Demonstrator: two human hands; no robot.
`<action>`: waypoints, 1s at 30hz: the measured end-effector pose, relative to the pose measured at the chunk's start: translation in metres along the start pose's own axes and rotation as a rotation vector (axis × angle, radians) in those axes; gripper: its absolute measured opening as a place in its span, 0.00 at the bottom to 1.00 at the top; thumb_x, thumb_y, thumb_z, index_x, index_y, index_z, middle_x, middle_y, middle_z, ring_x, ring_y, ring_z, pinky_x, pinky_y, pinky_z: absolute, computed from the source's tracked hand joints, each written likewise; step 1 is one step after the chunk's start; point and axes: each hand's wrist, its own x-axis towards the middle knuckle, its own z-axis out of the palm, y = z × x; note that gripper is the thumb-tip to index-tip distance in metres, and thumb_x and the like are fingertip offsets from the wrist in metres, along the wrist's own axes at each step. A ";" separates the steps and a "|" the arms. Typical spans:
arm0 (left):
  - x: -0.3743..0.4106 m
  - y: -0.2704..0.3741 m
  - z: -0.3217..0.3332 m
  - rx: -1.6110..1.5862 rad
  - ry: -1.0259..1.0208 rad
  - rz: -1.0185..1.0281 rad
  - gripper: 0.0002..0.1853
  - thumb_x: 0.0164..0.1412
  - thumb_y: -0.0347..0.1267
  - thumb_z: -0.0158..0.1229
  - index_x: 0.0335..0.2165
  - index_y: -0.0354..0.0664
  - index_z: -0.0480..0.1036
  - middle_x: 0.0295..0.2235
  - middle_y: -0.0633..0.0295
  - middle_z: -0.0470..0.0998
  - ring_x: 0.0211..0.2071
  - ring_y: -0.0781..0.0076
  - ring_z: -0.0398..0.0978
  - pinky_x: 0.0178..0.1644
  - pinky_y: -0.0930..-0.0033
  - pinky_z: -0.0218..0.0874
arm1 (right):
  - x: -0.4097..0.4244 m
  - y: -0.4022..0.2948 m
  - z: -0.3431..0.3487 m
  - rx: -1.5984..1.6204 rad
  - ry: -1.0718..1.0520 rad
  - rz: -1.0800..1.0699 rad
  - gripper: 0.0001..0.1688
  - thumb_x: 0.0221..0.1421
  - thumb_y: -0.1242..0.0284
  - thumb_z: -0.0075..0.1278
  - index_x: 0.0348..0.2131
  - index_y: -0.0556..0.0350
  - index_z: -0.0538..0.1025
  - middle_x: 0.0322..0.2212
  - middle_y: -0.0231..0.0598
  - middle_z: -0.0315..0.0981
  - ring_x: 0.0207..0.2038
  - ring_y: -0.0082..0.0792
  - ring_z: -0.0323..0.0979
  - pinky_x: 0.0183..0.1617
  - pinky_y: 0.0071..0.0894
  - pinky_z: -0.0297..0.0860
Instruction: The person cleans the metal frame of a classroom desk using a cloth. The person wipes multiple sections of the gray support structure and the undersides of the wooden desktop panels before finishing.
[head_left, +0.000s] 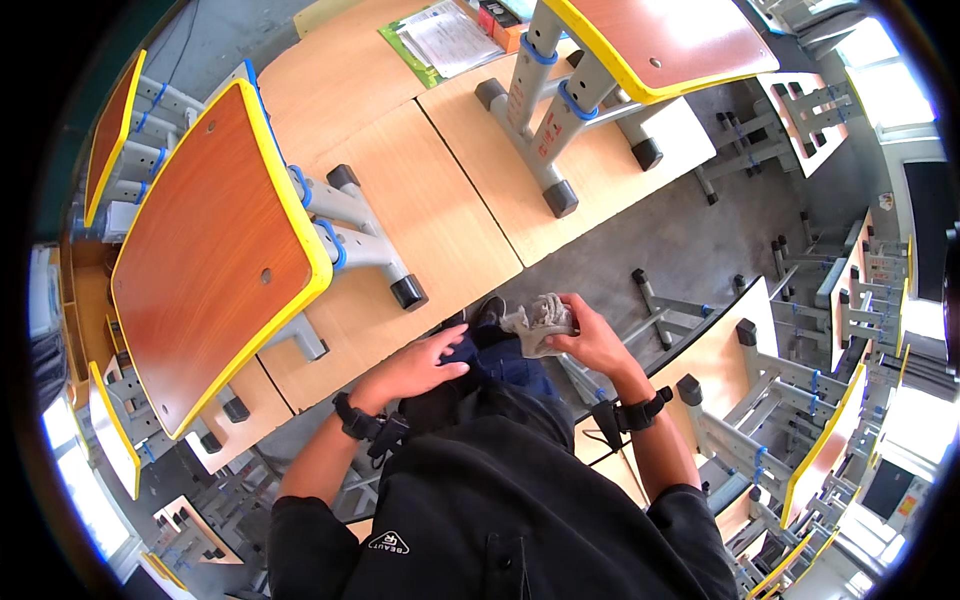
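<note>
A crumpled grey cloth (541, 324) is gripped between the thumb and fingers of my right hand (589, 337), in front of my body at the right. My left hand (420, 364) hangs near my waist with its fingers apart and nothing in it. Just beyond both hands runs the near edge of joined light-wood desks (450, 255). On these desks stand stools with grey metal legs; one nearby has a red-brown seat (217, 262) with a yellow rim, and a second such seat (675, 37) is at the upper right.
Papers on a green folder (450, 37) and a red and orange box (501, 24) lie on the far desk. Behind me at the right, another desk (694, 349) carries an upturned stool (817, 450). Further desks and stools line both sides, with grey floor (592, 247) between.
</note>
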 end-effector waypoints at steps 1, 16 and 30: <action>0.006 0.005 0.004 0.038 0.030 0.093 0.38 0.58 0.41 0.60 0.61 0.34 0.56 0.55 0.44 0.68 0.53 0.55 0.70 0.56 0.63 0.62 | -0.002 -0.011 0.001 0.101 -0.037 -0.027 0.35 0.47 0.73 0.59 0.53 0.61 0.63 0.44 0.46 0.72 0.48 0.38 0.71 0.53 0.35 0.67; 0.049 0.040 -0.013 -0.016 0.093 0.292 0.16 0.46 0.29 0.58 0.36 0.31 0.68 0.29 0.39 0.75 0.35 0.42 0.76 0.37 0.56 0.66 | -0.021 -0.059 0.019 -0.121 0.276 -0.019 0.32 0.47 0.68 0.64 0.48 0.61 0.68 0.39 0.45 0.74 0.43 0.36 0.73 0.47 0.34 0.70; 0.097 0.083 -0.024 -0.232 0.070 0.344 0.24 0.43 0.20 0.52 0.44 0.30 0.72 0.33 0.61 0.77 0.36 0.79 0.71 0.44 0.74 0.64 | 0.024 -0.043 -0.087 -0.297 0.092 -0.124 0.10 0.45 0.74 0.61 0.27 0.60 0.75 0.33 0.42 0.71 0.36 0.39 0.72 0.40 0.34 0.71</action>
